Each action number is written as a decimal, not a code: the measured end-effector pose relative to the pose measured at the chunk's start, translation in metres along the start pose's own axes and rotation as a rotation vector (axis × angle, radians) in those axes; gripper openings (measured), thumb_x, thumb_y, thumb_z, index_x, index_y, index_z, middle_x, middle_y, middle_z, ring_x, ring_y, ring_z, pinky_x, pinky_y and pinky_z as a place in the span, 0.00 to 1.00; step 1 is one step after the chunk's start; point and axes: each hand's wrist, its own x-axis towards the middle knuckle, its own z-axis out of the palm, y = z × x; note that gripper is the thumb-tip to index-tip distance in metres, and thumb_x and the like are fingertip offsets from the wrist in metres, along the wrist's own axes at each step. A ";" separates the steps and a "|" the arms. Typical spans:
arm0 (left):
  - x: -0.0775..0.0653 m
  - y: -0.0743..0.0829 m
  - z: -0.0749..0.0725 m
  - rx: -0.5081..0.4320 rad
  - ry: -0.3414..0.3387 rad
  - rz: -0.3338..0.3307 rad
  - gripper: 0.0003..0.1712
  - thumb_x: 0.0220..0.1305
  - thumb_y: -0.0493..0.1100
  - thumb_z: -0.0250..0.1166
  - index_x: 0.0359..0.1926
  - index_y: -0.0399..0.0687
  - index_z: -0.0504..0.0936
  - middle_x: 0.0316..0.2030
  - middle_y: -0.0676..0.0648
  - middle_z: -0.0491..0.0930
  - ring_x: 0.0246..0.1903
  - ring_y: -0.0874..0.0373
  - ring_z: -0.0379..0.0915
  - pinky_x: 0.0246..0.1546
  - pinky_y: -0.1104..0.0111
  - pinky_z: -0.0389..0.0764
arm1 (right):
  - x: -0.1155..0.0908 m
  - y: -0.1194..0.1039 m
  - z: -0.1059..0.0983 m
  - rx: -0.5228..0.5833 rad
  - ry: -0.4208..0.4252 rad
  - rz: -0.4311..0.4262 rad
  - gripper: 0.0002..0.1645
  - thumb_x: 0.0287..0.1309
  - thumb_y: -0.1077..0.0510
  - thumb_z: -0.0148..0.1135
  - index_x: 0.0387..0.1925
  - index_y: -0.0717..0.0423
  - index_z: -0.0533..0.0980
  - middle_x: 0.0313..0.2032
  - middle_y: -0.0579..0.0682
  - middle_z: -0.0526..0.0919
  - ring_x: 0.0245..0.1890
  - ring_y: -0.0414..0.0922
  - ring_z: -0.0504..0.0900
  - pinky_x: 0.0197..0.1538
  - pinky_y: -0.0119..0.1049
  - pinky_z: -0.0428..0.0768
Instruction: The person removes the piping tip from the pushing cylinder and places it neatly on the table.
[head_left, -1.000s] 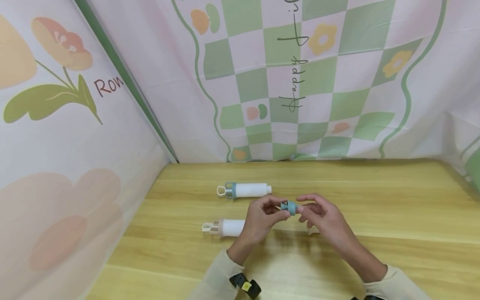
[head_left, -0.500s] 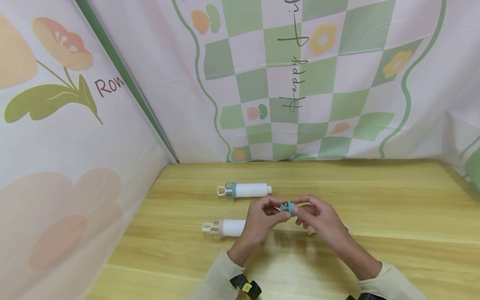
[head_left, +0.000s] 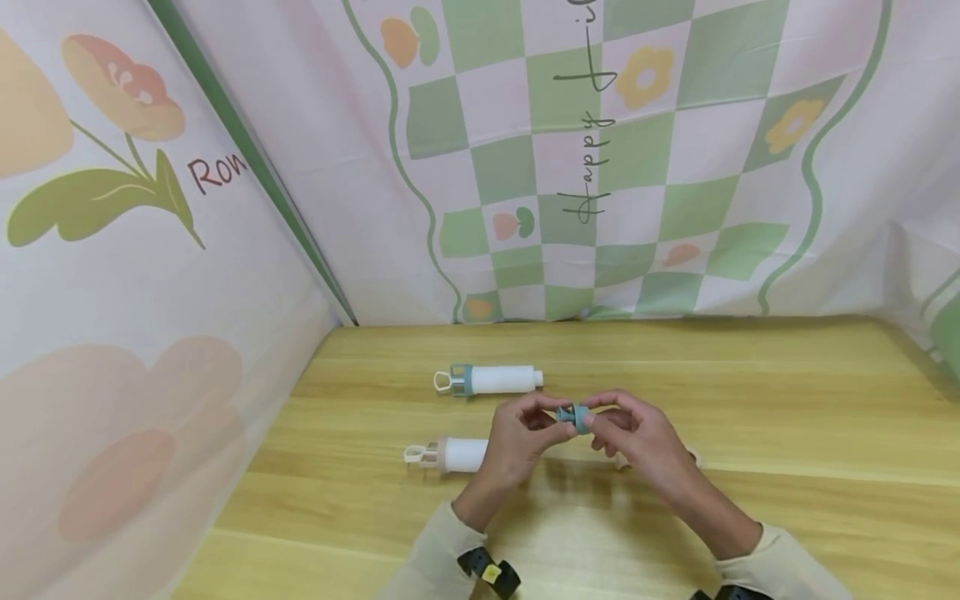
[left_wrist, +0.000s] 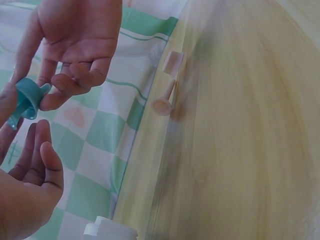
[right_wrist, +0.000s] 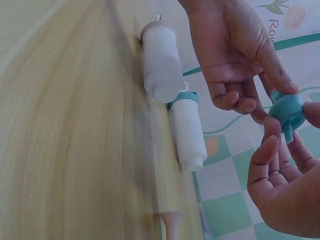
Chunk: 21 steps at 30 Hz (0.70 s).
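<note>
A small teal plastic fitting (head_left: 582,419), ring-shaped with thin prongs, is held between both hands above the table. My left hand (head_left: 519,437) pinches its left end with thumb and fingertips. My right hand (head_left: 641,433) pinches its right end. In the right wrist view a narrow spout sticks out of the teal fitting (right_wrist: 287,109). Behind the hands lies a white tube (head_left: 504,380) with a teal collar and a white loop. A second white tube (head_left: 463,456), with a beige collar, lies partly hidden behind my left hand.
Two pinkish-beige parts lie on the wooden table (head_left: 810,417), partly hidden by my right hand in the head view: a flared stem (left_wrist: 162,106) and a small blocky part (left_wrist: 173,62). A checkered curtain (head_left: 562,167) hangs along the table's back edge.
My right hand has moved slightly left, and its index finger has come down onto the teal fitting. My left hand has hardly moved. Both tubes lie where they were.
</note>
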 end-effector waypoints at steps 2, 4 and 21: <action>0.000 0.000 0.000 0.002 0.007 -0.003 0.14 0.58 0.31 0.72 0.46 0.32 0.85 0.36 0.34 0.82 0.26 0.64 0.74 0.26 0.75 0.75 | 0.000 0.000 0.000 -0.003 -0.002 0.005 0.25 0.71 0.48 0.60 0.57 0.62 0.73 0.40 0.60 0.84 0.35 0.50 0.79 0.36 0.41 0.79; -0.001 0.001 0.000 0.008 0.014 -0.010 0.14 0.58 0.32 0.73 0.46 0.34 0.86 0.36 0.37 0.82 0.28 0.63 0.75 0.28 0.75 0.77 | 0.000 0.000 -0.001 -0.007 -0.002 0.011 0.25 0.71 0.48 0.60 0.58 0.62 0.73 0.40 0.59 0.84 0.35 0.50 0.79 0.35 0.42 0.79; -0.002 0.000 0.000 0.091 0.021 -0.003 0.14 0.56 0.35 0.75 0.45 0.39 0.87 0.31 0.54 0.80 0.30 0.63 0.76 0.32 0.73 0.78 | -0.002 0.002 -0.003 -0.018 0.005 0.027 0.25 0.70 0.48 0.60 0.58 0.61 0.73 0.40 0.59 0.84 0.36 0.54 0.79 0.35 0.43 0.80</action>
